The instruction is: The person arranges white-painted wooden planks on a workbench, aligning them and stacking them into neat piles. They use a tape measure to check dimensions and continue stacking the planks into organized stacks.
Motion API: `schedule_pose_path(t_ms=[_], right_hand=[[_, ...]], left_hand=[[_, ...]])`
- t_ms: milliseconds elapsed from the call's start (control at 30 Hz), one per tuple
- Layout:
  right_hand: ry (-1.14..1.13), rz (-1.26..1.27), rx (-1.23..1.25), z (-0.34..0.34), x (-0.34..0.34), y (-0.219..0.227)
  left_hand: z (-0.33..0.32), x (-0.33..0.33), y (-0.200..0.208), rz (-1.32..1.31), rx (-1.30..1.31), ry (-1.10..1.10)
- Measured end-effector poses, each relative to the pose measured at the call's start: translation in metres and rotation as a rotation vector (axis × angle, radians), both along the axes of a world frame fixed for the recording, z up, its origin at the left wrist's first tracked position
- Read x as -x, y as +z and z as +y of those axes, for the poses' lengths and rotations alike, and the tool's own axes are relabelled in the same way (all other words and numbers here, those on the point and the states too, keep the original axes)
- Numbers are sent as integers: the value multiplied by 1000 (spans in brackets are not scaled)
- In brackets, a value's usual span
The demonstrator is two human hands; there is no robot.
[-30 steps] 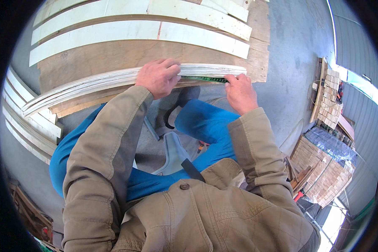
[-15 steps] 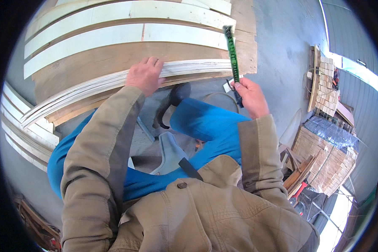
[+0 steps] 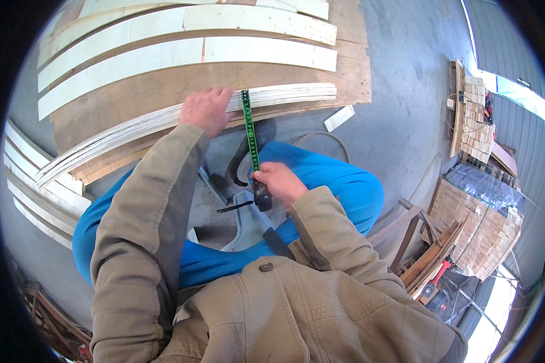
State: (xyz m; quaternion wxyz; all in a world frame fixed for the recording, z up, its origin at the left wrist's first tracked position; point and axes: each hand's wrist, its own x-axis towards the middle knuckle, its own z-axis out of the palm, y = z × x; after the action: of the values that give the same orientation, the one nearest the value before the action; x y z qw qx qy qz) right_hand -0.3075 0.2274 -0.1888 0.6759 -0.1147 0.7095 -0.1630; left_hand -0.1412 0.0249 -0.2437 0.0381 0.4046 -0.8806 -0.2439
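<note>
My left hand grips a bundle of thin white strips standing on edge, with fingers over the far side and thumb nearer me. In my right hand, above my lap, is a tape measure with a dark case and a dangling black strap. Its green blade is pulled out away from me, and the tip lies at the strips just right of my left hand. Beneath the bundle is a brown plywood sheet.
Long white boards lie across the plywood's far part, with more white strips at the left. A small white offcut is on the grey floor. Wrapped wood stacks stand at the right. A grey stool-like piece sits between my legs.
My right hand has moved left and toward me with the tape measure. The blade's tip has come from the bundle's right end to beside my left hand, which stays on the strips.
</note>
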Motion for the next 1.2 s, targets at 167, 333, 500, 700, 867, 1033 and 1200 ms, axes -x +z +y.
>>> schedule_pose_path(t_ms=[167,333,500,700,867,1033,1200], right_hand=[[134,116,59,3,0,-23],[167,182,120,4,-2,-30],[176,187,174,3,-3,-27],[231,230,142,3,-2,-30],[269,254,131,3,-1,-35],[267,267,126,3,-2,-36],[293,265,155,1,-3,-37]], left_hand=[[0,0,1,7,-22,6],[0,0,5,25,-1,4],[-3,1,7,-7,-42,-7],[-1,1,6,14,5,-1],[-1,2,3,14,23,-4],[-1,1,2,21,18,-7],[-1,1,3,12,17,-9]])
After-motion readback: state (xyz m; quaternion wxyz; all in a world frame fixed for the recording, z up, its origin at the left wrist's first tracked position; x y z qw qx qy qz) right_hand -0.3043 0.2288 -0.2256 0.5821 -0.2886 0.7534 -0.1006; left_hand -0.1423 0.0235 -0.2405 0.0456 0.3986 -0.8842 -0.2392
